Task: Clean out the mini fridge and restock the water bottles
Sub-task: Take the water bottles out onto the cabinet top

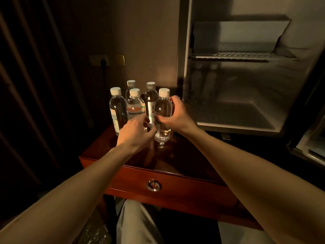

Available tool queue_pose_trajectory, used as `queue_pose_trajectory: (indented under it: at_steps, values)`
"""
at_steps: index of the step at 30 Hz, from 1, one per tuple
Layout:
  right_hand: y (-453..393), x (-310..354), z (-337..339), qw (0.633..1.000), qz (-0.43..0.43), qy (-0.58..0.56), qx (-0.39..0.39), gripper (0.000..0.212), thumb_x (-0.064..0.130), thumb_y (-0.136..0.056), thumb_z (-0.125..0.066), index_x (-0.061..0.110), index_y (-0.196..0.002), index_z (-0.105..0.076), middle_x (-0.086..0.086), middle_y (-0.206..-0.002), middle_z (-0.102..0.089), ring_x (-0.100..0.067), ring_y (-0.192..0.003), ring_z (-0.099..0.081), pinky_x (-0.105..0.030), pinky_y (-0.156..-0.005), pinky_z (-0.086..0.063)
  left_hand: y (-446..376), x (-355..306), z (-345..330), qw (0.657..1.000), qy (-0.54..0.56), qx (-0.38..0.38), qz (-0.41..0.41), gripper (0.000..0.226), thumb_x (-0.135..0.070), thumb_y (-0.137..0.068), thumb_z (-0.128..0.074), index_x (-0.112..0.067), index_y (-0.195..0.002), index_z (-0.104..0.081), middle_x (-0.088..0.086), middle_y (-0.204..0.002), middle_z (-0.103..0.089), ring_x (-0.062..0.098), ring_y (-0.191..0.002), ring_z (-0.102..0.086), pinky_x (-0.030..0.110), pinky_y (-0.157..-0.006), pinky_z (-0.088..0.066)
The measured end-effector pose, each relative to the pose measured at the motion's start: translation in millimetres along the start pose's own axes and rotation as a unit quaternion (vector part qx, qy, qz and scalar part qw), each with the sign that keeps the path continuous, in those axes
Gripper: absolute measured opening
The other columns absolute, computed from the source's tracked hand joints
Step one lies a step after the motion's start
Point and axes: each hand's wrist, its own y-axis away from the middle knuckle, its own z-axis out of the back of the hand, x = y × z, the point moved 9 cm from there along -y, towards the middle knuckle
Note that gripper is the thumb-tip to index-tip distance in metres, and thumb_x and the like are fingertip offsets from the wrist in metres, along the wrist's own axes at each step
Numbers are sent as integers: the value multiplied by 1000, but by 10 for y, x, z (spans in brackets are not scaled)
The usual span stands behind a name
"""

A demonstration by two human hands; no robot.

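Here: five water bottles (136,104) clustered on worktop (175,182), left of open mini fridge (246,76). Left hand (135,132) curls round middle bottle (150,103); right hand (177,113) grips rightmost bottle (162,117). Full, heavy, slick plastic; grasp mid-body.

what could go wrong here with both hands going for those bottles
1. The five water bottles stand packed close on the wooden table. The right hand grips the nearest bottle while the left hand reaches in beside it, so lifting could knock a neighbour over.
2. That table top looks glossy; a tipped bottle might roll off its edge.
3. The light is dim, so the open mini fridge frame could catch a carried bottle.
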Motion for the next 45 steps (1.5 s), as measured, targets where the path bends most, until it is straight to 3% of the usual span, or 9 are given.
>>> queue_pose_trajectory:
  at_steps: [6, 13, 20, 23, 27, 32, 35, 40, 45]
  values:
    - [-171, -114, -77, 998, 14, 4, -62, 48, 3, -73, -83, 3, -111, -53, -3, -101, -60, 0, -87, -56, -2, -70, -43, -29, 160, -15, 1000, 2, 2, 1, 25, -50, -87, -61, -26, -93, -59, -10, -91, -64, 11, -83, -61, 39, -70, -56]
    - [-234, -61, -155, 997, 33, 38, -54, 55, 9, -77, -82, 5, -122, -52, -4, -111, -63, -9, -102, -58, -1, -72, -43, -36, 188, -44, 1000, -4, -5, 10, 24, -48, -87, -61, -24, -92, -59, -11, -90, -64, 10, -80, -62, 38, -68, -56]
    - [-194, -125, -136, 998, 9, 44, -35, 60, 22, -75, -85, 17, -122, -49, 8, -105, -62, -10, -100, -61, -26, -84, -51, 3, 143, -127, 1000, 0, 18, 3, 30, -54, -85, -57, -25, -95, -59, -9, -91, -65, 10, -82, -63, 40, -70, -57]
    - [-157, -200, -29, 998, -25, 55, -35, 57, 26, -81, -79, 13, -127, -48, -1, -114, -58, -17, -104, -57, -31, -86, -49, 17, -4, -121, 1000, 16, 14, -13, 44, -66, -79, -47, -26, -95, -59, -11, -90, -65, 9, -80, -63, 39, -68, -57]
    - [-71, -369, 361, 987, -83, 125, -58, 33, 39, -92, -65, 16, -113, -55, 1, -95, -54, -13, -82, -54, -29, -69, -45, -6, -247, -193, 999, 25, 24, -35, 30, -57, -85, -55, -31, -100, -58, -12, -92, -65, 10, -82, -63, 39, -70, -56]
    - [120, -405, 1108, 954, -110, 260, -99, 11, 35, -92, -59, 25, -96, -59, -4, -97, -66, -24, -89, -63, -39, -81, -53, -104, -675, -434, 997, 36, 50, -54, 27, -48, -86, -61, -23, -97, -60, -8, -93, -65, 12, -84, -62, 36, -69, -54]
    - [172, -473, 1512, 944, -111, 280, -132, 12, 32, -91, -60, 21, -94, -62, -7, -97, -67, -27, -88, -62, -31, -73, -47, -159, -976, -614, 995, 35, 66, -64, 28, -46, -86, -62, -24, -104, -61, -10, -99, -64, 10, -86, -59, 25, -61, -41]
    - [95, -682, 1989, 940, -115, 283, -152, 19, 34, -92, -62, 15, -97, -62, -6, -92, -64, -23, -82, -58, -30, -70, -43, -337, -1305, -947, 993, 26, 92, -72, 36, -52, -88, -60, -28, -116, -59, -8, -113, -67, 16, -98, -64, 28, -72, -44]
    - [-107, -971, 2202, 939, -121, 291, -137, 36, 39, -91, -62, 15, -118, -59, -7, -111, -65, -23, -99, -60, -38, -84, -51, -579, -1572, -1228, 988, 11, 97, -122, 45, -49, -92, -60, -20, -126, -53, 3, -124, -63, 19, -103, -63, 27, -75, -45]
